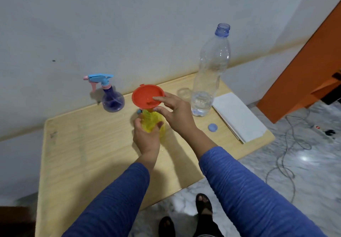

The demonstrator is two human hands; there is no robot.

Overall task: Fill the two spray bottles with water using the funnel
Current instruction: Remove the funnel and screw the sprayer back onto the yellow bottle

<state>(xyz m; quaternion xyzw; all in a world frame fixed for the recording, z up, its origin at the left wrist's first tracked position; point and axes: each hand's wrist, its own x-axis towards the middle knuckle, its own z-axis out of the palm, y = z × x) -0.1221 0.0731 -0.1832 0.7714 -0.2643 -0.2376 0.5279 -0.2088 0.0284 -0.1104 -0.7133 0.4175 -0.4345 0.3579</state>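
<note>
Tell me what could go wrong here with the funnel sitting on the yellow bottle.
1. The red funnel sits tilted on the yellow spray bottle; the right hand pinches its rim, so lifting it may drip leftover water onto the table.
2. The uncapped water bottle stands tall right beside the right hand, its cap off; a bump could tip it.
3. A spill might soak the white paper next to it.

The funnel (pixel 147 96) is orange-red; the spray bottle (pixel 152 125) under it is translucent yellow. The other spray bottle (pixel 111 98) is purple with a light-blue and pink trigger head. The water bottle (pixel 210 70) is clear, blue-necked. The table (pixel 83 144) shows pale wood grain; the sleeves (pixel 249 190) are ribbed blue.
</note>
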